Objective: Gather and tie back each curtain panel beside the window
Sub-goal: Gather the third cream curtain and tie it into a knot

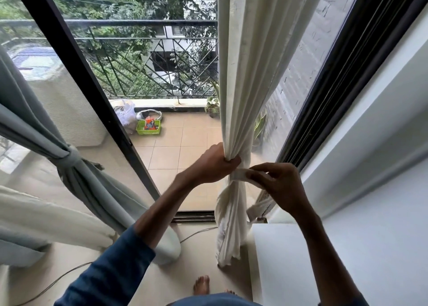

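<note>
My left hand has its fingers curled tight round the gathered cream fabric curtain panel, bunching it at the right side of the doorway. Just right of it, my right hand pinches a flat cream cloth tie band between thumb and fingertips. The band lies across the folds just under my left fist. On the left, a grey-blue curtain panel hangs already knotted with a matching grey-blue tie. Farther out, a green plastic basket sits on the tiled balcony floor.
</note>
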